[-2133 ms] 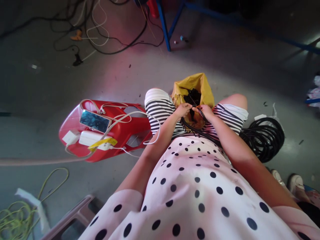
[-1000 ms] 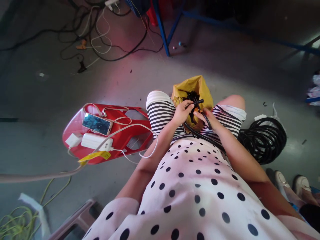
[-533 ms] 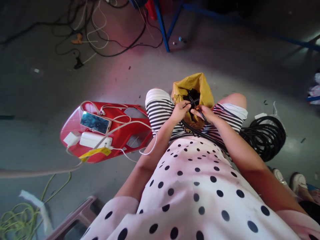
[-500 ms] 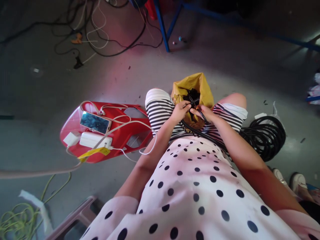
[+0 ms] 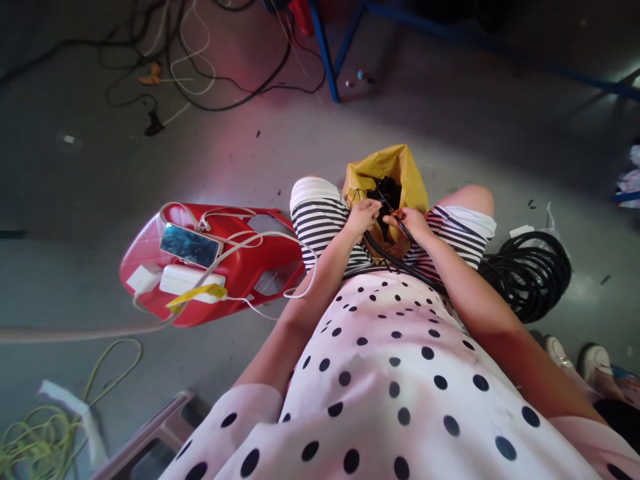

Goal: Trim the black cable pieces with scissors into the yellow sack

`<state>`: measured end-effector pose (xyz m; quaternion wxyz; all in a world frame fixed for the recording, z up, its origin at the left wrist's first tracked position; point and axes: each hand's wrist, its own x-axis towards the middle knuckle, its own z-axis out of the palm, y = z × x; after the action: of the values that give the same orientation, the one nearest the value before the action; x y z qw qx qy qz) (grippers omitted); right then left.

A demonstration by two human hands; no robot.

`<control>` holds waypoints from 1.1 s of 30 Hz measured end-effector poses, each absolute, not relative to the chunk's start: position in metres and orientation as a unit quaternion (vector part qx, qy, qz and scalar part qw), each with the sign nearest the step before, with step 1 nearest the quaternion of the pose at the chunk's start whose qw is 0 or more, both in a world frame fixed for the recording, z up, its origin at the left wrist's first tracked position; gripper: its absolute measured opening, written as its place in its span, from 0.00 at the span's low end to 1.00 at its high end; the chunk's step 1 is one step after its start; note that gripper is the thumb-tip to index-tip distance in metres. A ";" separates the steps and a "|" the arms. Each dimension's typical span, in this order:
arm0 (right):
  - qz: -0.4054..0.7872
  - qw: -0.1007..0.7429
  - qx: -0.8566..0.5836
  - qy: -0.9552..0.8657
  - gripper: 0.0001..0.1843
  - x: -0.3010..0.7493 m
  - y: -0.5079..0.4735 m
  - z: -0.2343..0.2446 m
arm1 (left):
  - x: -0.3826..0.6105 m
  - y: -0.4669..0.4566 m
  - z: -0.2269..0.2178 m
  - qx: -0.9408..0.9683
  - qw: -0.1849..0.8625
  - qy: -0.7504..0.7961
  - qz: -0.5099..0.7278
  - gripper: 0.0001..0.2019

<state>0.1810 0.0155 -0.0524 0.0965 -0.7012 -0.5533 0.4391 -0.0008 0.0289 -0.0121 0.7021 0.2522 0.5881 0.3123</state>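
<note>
Between my knees a yellow bag (image 5: 413,177) stands with its mouth open, dark pieces (image 5: 393,190) inside it. My left hand (image 5: 364,217) is closed in a pinch on a black cable (image 5: 385,255) at the bag's near side. That cable runs under my forearms across my lap to the right. Just to the right, my right hand (image 5: 413,223) is closed around a slim orange-and-black hand tool (image 5: 399,215), whose exact kind is too small to make out. Both hands are over the bag's opening, a small gap apart.
A thick coil of black cable (image 5: 533,275) lies on the floor at right. On a red plastic stool (image 5: 250,257) at left rest a phone (image 5: 191,245), a white power bank (image 5: 187,283) and white cords. Blue table legs (image 5: 324,50) and loose cables (image 5: 245,100) are ahead.
My hands have drawn slightly apart over the bag, the right shifting a little with the orange-and-black tool. The white cord at the stool has swung slightly.
</note>
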 end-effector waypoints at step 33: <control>0.571 0.288 -0.640 -0.426 0.43 0.183 -0.037 -0.009 | 0.007 0.013 0.034 0.270 0.693 0.544 0.389 0.10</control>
<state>0.1830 -0.0367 -0.0090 0.2883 -0.6400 -0.4256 0.5712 0.0071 0.0128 0.0342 0.6928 0.2695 0.5442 0.3889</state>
